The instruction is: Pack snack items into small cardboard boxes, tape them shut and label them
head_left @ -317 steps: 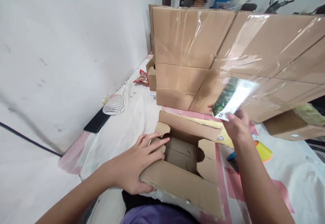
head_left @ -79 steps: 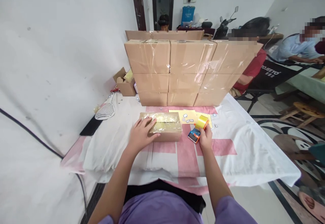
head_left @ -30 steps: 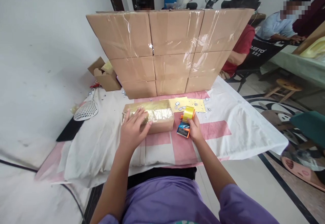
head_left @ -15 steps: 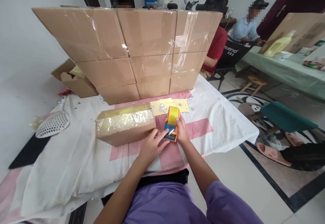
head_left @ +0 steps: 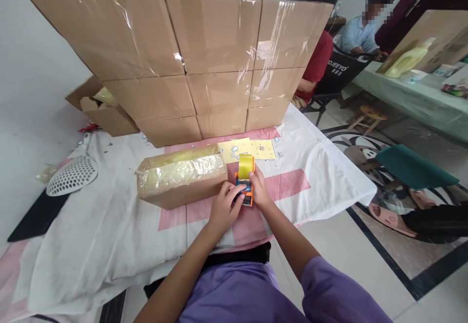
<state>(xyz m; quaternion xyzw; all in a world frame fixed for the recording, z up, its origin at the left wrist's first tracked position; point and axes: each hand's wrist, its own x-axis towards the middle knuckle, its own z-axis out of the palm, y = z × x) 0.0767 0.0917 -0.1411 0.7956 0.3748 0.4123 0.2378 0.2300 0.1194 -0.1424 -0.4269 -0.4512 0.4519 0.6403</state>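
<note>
Both hands meet at an orange tape dispenser (head_left: 245, 175) with a yellow roll, standing on the pink-and-white cloth. My right hand (head_left: 260, 192) is wrapped round its right side. My left hand (head_left: 224, 209) is curled, its fingertips pinching at the dispenser's front end. Just left of them lies a closed cardboard box (head_left: 181, 180) whose top is covered in shiny tape; neither hand touches it.
A wall of taped cardboard boxes (head_left: 204, 64) stands behind. An open box (head_left: 104, 111) sits at the far left, a white slotted ladle (head_left: 71, 174) and a black flat object (head_left: 31, 214) nearer. Yellow sheets (head_left: 256, 150) lie beyond the dispenser. Other people sit at the right by a green table (head_left: 420, 98).
My left hand left the taped box top and came across to the dispenser, fingers now closing on its front. My right hand stays on the dispenser. The view has swung right and closer.
</note>
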